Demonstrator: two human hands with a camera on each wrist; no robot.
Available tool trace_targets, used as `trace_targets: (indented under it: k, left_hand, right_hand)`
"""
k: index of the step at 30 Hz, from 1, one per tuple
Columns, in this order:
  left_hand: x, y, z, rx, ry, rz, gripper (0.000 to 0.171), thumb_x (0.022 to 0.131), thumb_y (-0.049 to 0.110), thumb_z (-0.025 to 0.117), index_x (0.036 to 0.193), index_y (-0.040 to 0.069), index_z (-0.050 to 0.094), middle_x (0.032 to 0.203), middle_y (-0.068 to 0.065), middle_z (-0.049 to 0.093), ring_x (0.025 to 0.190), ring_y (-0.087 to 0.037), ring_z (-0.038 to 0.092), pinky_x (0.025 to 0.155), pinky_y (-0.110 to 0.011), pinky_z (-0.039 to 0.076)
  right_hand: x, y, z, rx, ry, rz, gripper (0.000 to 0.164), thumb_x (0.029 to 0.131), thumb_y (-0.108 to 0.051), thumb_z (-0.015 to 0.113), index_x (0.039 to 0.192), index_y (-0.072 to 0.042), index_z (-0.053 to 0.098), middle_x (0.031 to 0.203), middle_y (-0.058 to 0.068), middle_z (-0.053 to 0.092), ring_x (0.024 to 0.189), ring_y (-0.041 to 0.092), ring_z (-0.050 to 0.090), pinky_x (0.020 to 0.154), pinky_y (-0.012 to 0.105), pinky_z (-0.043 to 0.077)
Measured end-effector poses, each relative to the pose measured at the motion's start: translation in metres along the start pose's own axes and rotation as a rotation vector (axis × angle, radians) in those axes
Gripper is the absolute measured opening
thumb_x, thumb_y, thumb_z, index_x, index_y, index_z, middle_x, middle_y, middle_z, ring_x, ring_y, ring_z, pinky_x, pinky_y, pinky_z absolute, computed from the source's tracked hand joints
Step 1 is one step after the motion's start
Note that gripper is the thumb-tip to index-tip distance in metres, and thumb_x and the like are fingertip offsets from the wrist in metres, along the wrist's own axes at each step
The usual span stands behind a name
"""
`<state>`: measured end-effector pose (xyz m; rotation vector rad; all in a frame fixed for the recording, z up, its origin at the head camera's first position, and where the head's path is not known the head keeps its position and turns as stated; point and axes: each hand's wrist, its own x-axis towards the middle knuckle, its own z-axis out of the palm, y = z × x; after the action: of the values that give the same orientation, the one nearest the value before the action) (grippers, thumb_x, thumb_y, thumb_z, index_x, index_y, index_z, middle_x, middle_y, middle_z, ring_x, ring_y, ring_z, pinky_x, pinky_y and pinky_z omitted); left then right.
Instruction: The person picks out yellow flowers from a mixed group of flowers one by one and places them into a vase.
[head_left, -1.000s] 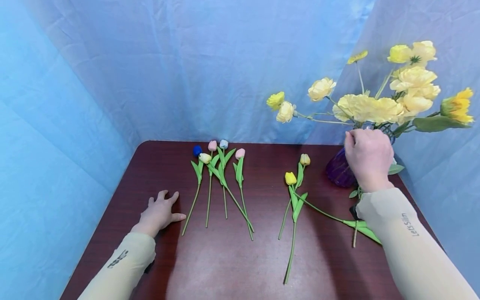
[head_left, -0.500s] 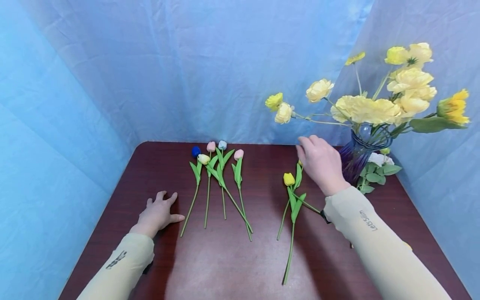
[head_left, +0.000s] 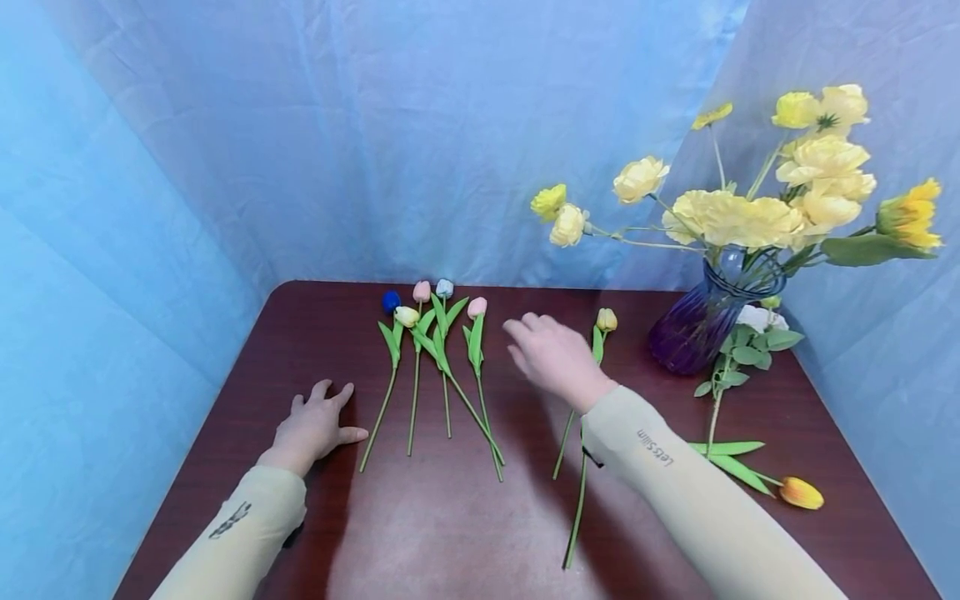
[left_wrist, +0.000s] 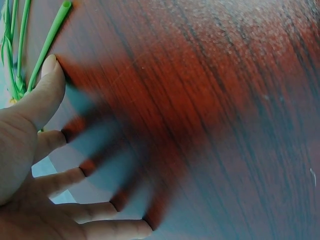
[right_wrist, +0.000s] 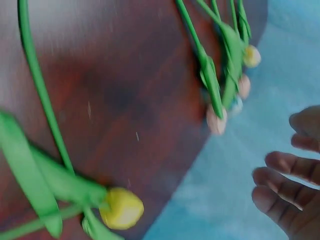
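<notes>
Nearest on the table (head_left: 442, 542), toward its right edge, lies an orange tulip (head_left: 801, 493). The left hand (head_left: 306, 429) rests by the left edge, fingers spread and holding nothing; its thumb is just beside the stem of the blue tulip (head_left: 391, 302), touching or not I cannot tell. The right hand (head_left: 553, 357) hangs above the middle, fingers loosely bent around nothing, hiding the yellow tulip (right_wrist: 121, 208) from the head view. Farther back, a pale yellow tulip (head_left: 606, 319), a white tulip (head_left: 407, 317), two pink tulips (head_left: 477, 308) and a pale blue tulip (head_left: 445, 288) point toward the back edge. A purple vase (head_left: 678, 337) stands near the back right corner. The step in hand looks like a reach between tulip groups; the next move seems to call for pinching one stem without dragging those crossing it.
</notes>
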<state>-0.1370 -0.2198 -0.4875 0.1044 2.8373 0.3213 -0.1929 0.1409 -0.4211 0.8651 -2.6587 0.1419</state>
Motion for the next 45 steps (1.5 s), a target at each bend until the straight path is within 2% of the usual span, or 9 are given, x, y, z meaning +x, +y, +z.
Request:
trace_targets:
  k: [7,11,16,23,28,33,35,41,45]
  left_hand:
    - [-0.003,-0.001,0.002,-0.012,-0.024,-0.025,0.086,0.086,0.047,0.069,0.151,0.01,0.028,0.149,-0.03,0.018,0.127,-0.064,0.018,0.081,-0.081,0.035]
    - [-0.004,-0.001,0.003,-0.011,-0.032,-0.034,0.087,0.086,0.049,0.068,0.152,0.011,0.026,0.151,-0.029,0.017,0.129,-0.063,0.015,0.08,-0.084,0.029]
    - [-0.004,-0.002,0.006,-0.02,-0.025,-0.039,0.088,0.085,0.053,0.067,0.152,0.013,0.026,0.151,-0.029,0.015,0.13,-0.063,0.012,0.081,-0.085,0.027]
    - [-0.005,-0.006,0.01,-0.049,-0.028,-0.11,0.093,0.081,0.064,0.064,0.154,0.023,0.022,0.151,-0.031,0.007,0.128,-0.067,0.005,0.082,-0.088,0.019]
    - [-0.007,-0.006,0.009,-0.072,-0.037,-0.128,0.094,0.08,0.066,0.063,0.154,0.024,0.022,0.152,-0.03,0.005,0.128,-0.067,0.003,0.082,-0.089,0.017]
    - [-0.007,-0.005,0.011,-0.078,-0.041,-0.139,0.098,0.078,0.072,0.061,0.154,0.026,0.02,0.153,-0.029,0.003,0.127,-0.068,0.002,0.08,-0.09,0.015]
    - [-0.006,-0.005,0.012,-0.079,-0.04,-0.145,0.1,0.076,0.074,0.06,0.154,0.027,0.019,0.153,-0.029,0.003,0.127,-0.068,0.001,0.08,-0.09,0.014]
    - [-0.005,-0.004,0.012,-0.096,-0.05,-0.167,0.101,0.074,0.074,0.062,0.154,0.028,0.019,0.153,-0.029,0.002,0.128,-0.068,-0.001,0.08,-0.09,0.014]
    - [-0.004,-0.004,0.012,-0.106,-0.052,-0.177,0.102,0.073,0.074,0.063,0.154,0.027,0.02,0.153,-0.03,0.002,0.127,-0.069,-0.001,0.08,-0.09,0.013]
  right_hand:
    - [-0.008,-0.036,0.033,0.06,-0.265,-0.067,0.035,0.092,-0.027,0.064,0.125,-0.014,0.061,0.103,0.004,0.059,0.088,0.023,0.055,0.07,0.039,0.054]
    - [-0.011,-0.049,0.05,0.073,-0.279,-0.076,0.033,0.092,-0.027,0.065,0.122,-0.014,0.062,0.103,0.004,0.06,0.088,0.023,0.054,0.072,0.038,0.053]
    - [-0.013,-0.057,0.07,0.068,-0.288,-0.013,0.027,0.091,-0.03,0.066,0.112,-0.013,0.065,0.098,0.003,0.06,0.084,0.022,0.053,0.07,0.039,0.053]
    - [-0.013,-0.067,0.084,0.033,-0.294,0.056,0.026,0.088,-0.034,0.069,0.1,-0.012,0.062,0.093,0.003,0.059,0.084,0.023,0.055,0.071,0.04,0.053]
    - [-0.011,-0.074,0.084,0.041,-0.251,0.099,0.017,0.085,-0.023,0.07,0.087,-0.01,0.059,0.086,0.004,0.06,0.079,0.024,0.059,0.064,0.04,0.054]
    - [-0.006,-0.076,0.076,0.175,-0.294,0.277,0.016,0.088,-0.016,0.064,0.078,-0.013,0.052,0.071,0.003,0.058,0.062,0.025,0.06,0.049,0.042,0.05]
    - [-0.004,-0.074,0.07,0.219,-0.297,0.316,0.018,0.09,-0.016,0.064,0.077,-0.013,0.05,0.067,0.003,0.056,0.057,0.024,0.059,0.046,0.041,0.047]
    - [-0.007,-0.058,0.05,0.28,-0.286,0.282,0.015,0.092,-0.013,0.063,0.08,-0.014,0.053,0.072,0.0,0.054,0.059,0.02,0.054,0.05,0.037,0.047]
    - [-0.014,-0.041,0.038,0.264,-0.269,0.219,0.013,0.092,-0.012,0.062,0.081,-0.015,0.054,0.077,-0.002,0.048,0.058,0.016,0.048,0.049,0.032,0.044]
